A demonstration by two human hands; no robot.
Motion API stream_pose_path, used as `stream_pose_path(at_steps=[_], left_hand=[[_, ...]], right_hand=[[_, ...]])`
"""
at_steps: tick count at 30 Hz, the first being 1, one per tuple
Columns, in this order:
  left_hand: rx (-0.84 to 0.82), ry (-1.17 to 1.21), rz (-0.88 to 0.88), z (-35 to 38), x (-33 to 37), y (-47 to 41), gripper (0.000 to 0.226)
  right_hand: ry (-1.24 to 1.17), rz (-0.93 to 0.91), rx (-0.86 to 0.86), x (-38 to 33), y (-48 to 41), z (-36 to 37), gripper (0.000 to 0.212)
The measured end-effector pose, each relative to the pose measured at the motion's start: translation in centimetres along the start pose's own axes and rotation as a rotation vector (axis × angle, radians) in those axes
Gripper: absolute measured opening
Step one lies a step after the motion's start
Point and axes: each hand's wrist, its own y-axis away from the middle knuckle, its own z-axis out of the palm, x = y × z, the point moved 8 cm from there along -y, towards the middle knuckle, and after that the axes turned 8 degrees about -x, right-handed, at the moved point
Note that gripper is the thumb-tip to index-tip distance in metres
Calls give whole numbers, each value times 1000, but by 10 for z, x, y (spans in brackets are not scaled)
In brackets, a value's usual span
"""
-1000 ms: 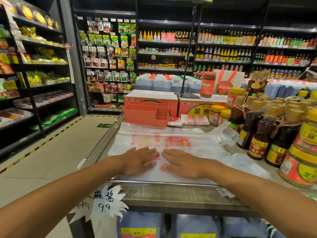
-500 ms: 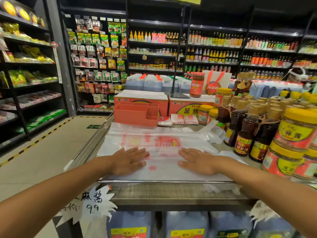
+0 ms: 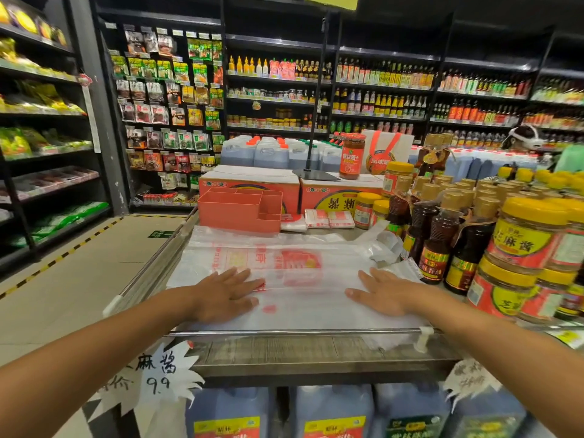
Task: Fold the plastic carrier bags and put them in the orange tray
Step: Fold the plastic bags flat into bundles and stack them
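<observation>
- The left hand (image 3: 226, 294) is bare, fingers uncovered.
- The left forearm (image 3: 94, 358) is bare all along its visible length.
- The right hand (image 3: 384, 292) is bare too.
- The right forearm (image 3: 505, 349) is likewise uncovered.

Grocery shop, stocked shelves (image 3: 379, 80), price tag (image 3: 151, 374)

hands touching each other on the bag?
Apart. The head view shows the left hand and right hand both pressed flat on the plastic carrier bag, with a plain stretch of bare bag between them.
</observation>
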Motion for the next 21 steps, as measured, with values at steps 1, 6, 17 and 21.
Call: stream_pose_path(at_steps=[1, 6, 17, 21], left_hand=[[4, 1, -12, 0, -2, -1, 75], [68, 19, -15, -5, -8, -3, 60], [320, 36, -40, -30, -11, 4, 59], [398, 93, -41, -39, -15, 8, 37]], right_hand=[[17, -5, 2, -1, 0, -2, 111], [144, -98, 216, -21, 0, -26, 98], [244, -449, 460, -102, 5, -46, 35], [302, -472, 554, -104, 17, -50, 36]])
